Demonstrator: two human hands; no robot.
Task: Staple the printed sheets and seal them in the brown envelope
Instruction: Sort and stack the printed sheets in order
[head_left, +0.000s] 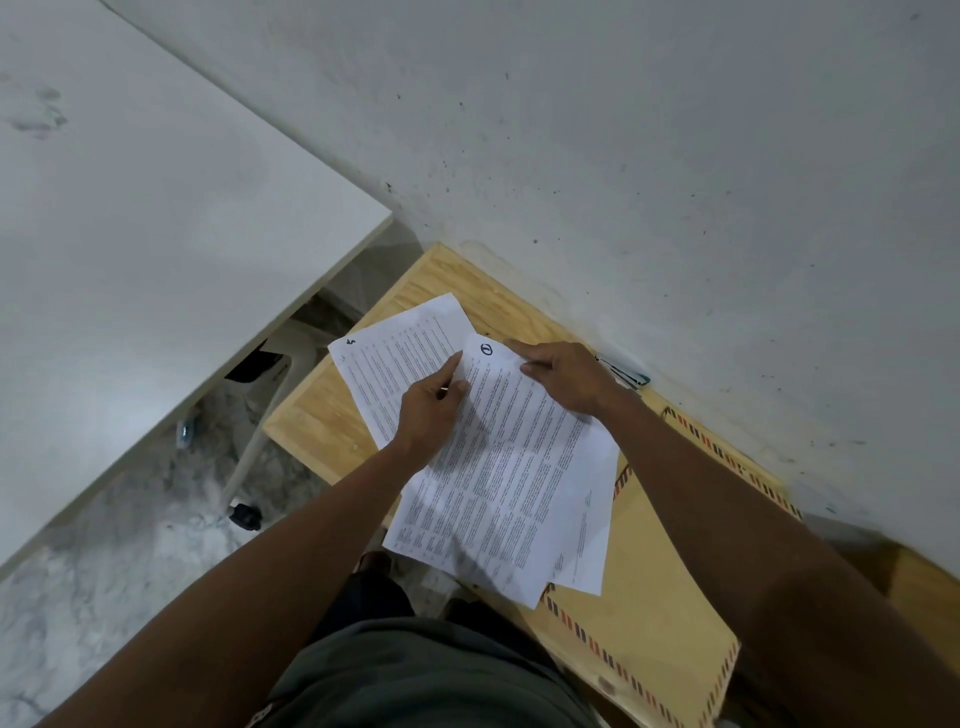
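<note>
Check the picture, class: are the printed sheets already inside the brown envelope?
No: the printed sheets lie fanned on top of the brown envelope, with both hands on them.

A single view is provided, taken from a wide-angle camera worn on the head. The scene is looked down upon steeply from above and behind the arms, which are seen entering from the lower edge. The wooden table (332, 415) is placed near the centre at close range, set diagonally, with the wall (675, 156) filling the upper right.
</note>
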